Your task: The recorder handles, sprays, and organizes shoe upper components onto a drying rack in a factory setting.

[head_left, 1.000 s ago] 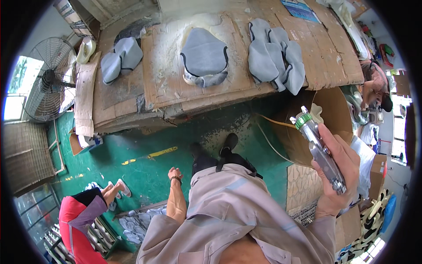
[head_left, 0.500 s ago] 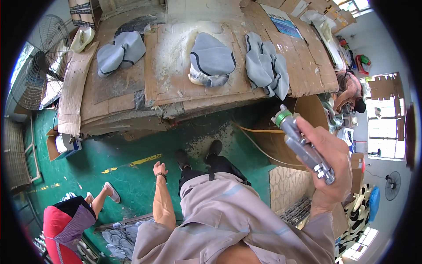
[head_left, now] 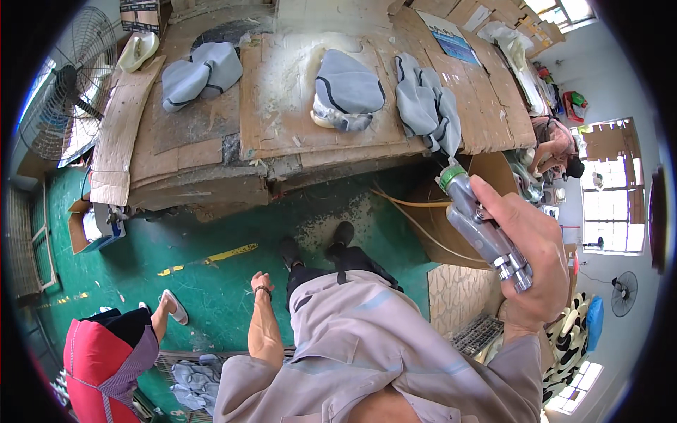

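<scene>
My right hand (head_left: 539, 247) is closed around a silver spray gun (head_left: 479, 229) with a green ring near its nozzle. The gun is raised at the right, its nozzle end just below a crumpled grey fabric piece (head_left: 427, 102) with dark edging. My left hand (head_left: 261, 283) hangs low over the floor, loosely open and apart from any object. A rounded grey fabric cover (head_left: 347, 81) with dark trim lies on the middle of the table, above a black-and-white piece (head_left: 342, 118). Another grey fabric piece (head_left: 204, 76) rests to the left.
Cardboard covers the worktable (head_left: 282, 141), and whitish residue surrounds the middle piece. A large fan (head_left: 67, 84) stands at the left. One person in red (head_left: 92, 366) is at lower left, another person (head_left: 553, 144) at far right. Hoses (head_left: 412, 203) run beside a brown box (head_left: 458, 236) below the table.
My right hand and the spray gun have shifted slightly, with the gun a little lower. The view has turned slightly, and the person in red has moved a little left.
</scene>
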The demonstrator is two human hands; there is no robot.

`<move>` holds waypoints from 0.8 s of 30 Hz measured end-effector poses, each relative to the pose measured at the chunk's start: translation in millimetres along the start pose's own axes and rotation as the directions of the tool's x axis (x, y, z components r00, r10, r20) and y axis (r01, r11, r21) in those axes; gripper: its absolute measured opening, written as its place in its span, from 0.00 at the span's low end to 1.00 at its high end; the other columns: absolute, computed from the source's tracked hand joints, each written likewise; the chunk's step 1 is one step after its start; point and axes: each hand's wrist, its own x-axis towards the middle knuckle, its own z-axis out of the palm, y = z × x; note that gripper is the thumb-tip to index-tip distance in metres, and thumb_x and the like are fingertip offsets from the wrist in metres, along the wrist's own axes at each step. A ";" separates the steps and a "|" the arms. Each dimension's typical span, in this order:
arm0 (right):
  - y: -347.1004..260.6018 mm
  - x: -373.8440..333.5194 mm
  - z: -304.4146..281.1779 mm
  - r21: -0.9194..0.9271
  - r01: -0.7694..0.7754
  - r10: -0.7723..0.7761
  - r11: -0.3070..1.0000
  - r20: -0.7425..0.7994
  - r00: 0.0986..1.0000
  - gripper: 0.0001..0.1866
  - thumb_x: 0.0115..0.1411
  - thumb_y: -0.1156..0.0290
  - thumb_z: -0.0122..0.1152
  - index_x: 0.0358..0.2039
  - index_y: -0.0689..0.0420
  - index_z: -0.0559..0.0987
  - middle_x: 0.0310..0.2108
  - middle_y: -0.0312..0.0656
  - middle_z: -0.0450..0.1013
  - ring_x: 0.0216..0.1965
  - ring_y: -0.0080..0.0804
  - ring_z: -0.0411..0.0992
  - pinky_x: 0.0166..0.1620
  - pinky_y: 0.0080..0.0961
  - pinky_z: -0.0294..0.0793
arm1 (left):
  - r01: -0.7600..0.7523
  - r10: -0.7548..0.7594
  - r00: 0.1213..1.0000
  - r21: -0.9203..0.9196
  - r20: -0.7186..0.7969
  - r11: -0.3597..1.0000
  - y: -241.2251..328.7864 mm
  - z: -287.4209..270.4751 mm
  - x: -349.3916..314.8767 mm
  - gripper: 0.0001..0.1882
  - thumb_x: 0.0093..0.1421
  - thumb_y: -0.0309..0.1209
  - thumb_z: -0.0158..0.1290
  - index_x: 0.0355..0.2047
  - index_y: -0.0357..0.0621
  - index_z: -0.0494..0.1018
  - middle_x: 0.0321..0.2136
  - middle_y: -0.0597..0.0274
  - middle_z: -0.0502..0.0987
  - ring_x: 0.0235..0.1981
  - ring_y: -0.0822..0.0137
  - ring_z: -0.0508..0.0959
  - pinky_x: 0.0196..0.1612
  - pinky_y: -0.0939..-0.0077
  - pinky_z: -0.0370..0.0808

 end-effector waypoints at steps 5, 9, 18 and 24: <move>1.7 -17.4 0.0 0.044 0.099 -0.102 0.994 0.063 0.993 0.36 0.47 0.78 0.70 0.60 0.63 0.74 0.30 0.47 0.77 0.27 0.40 0.76 0.29 0.34 0.75 | -0.064 0.064 0.997 -0.005 0.036 0.998 13.0 10.8 2.8 0.25 0.59 0.26 0.56 0.59 0.48 0.72 0.49 0.57 0.79 0.42 0.58 0.81 0.35 0.58 0.84; 15.1 -30.9 -2.0 0.063 0.141 -0.147 0.988 0.095 0.985 0.37 0.46 0.76 0.71 0.60 0.66 0.73 0.30 0.45 0.76 0.25 0.38 0.74 0.27 0.33 0.73 | -0.160 0.159 0.987 0.076 0.021 0.984 47.2 29.4 -8.4 0.26 0.58 0.28 0.57 0.58 0.47 0.73 0.51 0.57 0.79 0.43 0.59 0.81 0.35 0.63 0.84; 84.5 -70.0 -19.3 0.119 0.083 -0.105 0.989 0.187 0.977 0.35 0.47 0.76 0.69 0.59 0.65 0.75 0.27 0.43 0.73 0.24 0.37 0.73 0.24 0.34 0.72 | -0.898 0.943 0.323 -0.340 -0.083 0.278 261.6 143.7 -108.5 0.18 0.62 0.30 0.61 0.51 0.38 0.76 0.38 0.69 0.78 0.36 0.75 0.74 0.41 0.79 0.74; 156.7 -93.8 -19.3 0.225 -0.031 0.011 0.974 0.088 0.996 0.36 0.46 0.77 0.68 0.60 0.66 0.73 0.29 0.45 0.73 0.25 0.39 0.73 0.28 0.34 0.73 | -0.927 0.959 -0.178 0.291 0.220 -0.239 441.1 249.5 -270.3 0.24 0.53 0.44 0.66 0.50 0.52 0.80 0.52 0.53 0.77 0.56 0.51 0.72 0.59 0.60 0.69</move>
